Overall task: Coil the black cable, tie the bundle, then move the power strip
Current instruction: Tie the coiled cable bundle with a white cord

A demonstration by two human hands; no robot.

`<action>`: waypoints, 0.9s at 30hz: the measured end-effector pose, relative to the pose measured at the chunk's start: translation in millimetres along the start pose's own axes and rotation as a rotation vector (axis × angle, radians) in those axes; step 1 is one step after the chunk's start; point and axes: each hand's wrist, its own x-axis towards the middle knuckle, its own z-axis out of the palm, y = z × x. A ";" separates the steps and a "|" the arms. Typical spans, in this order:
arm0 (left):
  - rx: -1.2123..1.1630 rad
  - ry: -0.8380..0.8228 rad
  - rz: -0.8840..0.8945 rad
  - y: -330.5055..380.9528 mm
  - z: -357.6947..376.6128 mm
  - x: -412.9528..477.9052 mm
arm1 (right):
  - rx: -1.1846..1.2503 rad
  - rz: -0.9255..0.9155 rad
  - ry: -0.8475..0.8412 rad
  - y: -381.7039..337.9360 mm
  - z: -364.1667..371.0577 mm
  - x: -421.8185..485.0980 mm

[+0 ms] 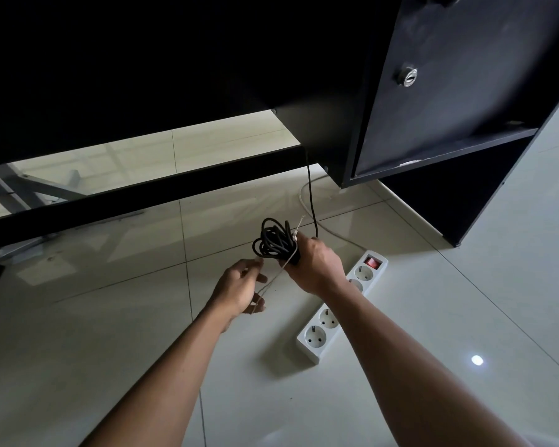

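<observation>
In the centre of the frame I see the right hand [317, 264] gripping the coiled black cable [273, 241]. The left hand [239, 287] pinches a thin white tie [289, 254]. The power strip [342, 304] lies lower right on the tiled floor [110, 317].

The pale glossy floor tiles [400, 317] reflect light; the white smooth plastic power strip [328, 321] and matt black rubbery cable [273, 241].

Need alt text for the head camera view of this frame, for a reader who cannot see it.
A person's right hand grips a coiled black cable above a tiled floor while the left hand pulls a thin white tie wrapped around the bundle. A white power strip lies on the floor under the right forearm, beside a black desk.
</observation>
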 end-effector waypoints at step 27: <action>0.701 0.394 0.592 40.3 22.5 12.2 | -0.200 -0.090 0.084 -9.3 2.3 -7.1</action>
